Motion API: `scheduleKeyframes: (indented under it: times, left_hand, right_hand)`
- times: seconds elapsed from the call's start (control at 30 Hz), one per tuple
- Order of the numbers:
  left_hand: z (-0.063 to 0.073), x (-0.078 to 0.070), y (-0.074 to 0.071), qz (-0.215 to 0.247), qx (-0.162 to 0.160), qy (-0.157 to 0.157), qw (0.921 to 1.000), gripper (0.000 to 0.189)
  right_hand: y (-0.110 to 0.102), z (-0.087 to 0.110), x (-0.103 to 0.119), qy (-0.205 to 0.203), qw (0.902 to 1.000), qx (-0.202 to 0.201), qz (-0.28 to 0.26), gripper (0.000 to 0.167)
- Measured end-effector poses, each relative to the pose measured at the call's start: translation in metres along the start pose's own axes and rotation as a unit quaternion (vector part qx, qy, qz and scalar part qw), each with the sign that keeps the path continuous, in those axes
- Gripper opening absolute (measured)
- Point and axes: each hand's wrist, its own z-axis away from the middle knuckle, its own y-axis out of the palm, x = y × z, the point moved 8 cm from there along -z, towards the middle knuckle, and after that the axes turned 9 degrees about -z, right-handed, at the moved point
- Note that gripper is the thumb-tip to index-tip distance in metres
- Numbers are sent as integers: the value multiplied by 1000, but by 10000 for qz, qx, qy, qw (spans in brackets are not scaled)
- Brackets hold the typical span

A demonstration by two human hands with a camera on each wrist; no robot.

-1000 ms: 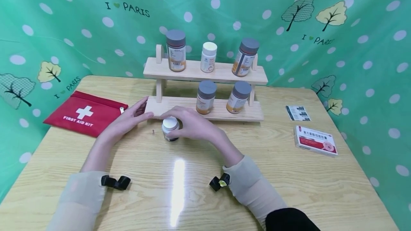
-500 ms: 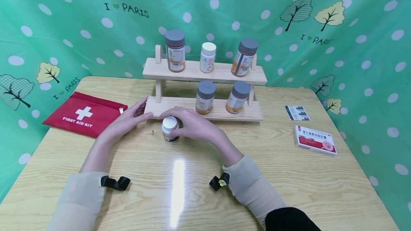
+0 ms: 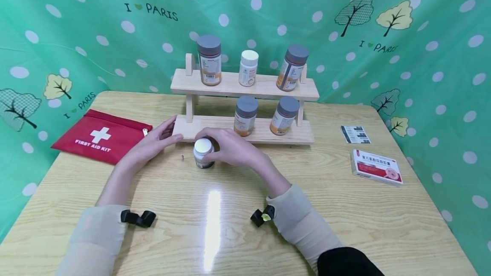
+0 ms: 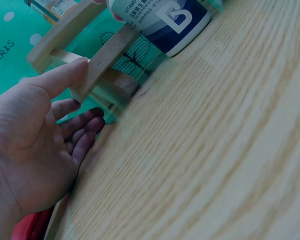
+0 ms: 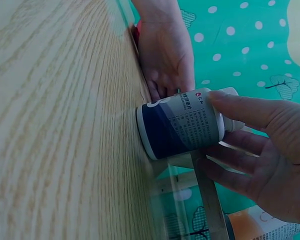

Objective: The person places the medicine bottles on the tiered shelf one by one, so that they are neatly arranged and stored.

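A small white-capped pill bottle [image 3: 203,146] with a white and dark blue label stands upright on the table, just in front of the rack's lower left. My right hand [image 3: 234,147] pinches it near the top, thumb on the near side; in the right wrist view the thumb lies below the cap and the fingers [image 5: 240,160] curl on the opposite side. At the left end of the two-tier wooden rack [image 3: 215,133], my left hand [image 3: 155,139] rests with relaxed fingers. In the left wrist view its thumb [image 4: 65,77] touches the end of the lower plank.
Two grey-capped bottles and a white bottle [image 3: 248,68] stand on the upper tier. The lower tier bears two more grey-capped bottles [image 3: 246,116]. A red first aid pouch [image 3: 101,135] lies left; a medicine box [image 3: 376,168] and a blister pack [image 3: 355,134] lie right.
The right hand's fingertips have drawn slightly to the right over the top of the bottle. The bottle, the left hand and the rack look unmoved.
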Motion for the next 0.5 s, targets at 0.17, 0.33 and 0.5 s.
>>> scheduleKeyframes:
  times: [0.17,0.33,0.5]
  left_hand:
    - [-1,0,1,38,7,9,10000,90]
    - [-1,0,1,47,16,8,10000,90]
    - [0,0,1,15,1,-7,10000,90]
  right_hand:
    - [0,1,-1,7,10000,-40,0,45]
    - [0,1,-1,-2,10000,-77,59,44]
    - [0,0,0,-73,9999,-87,92,43]
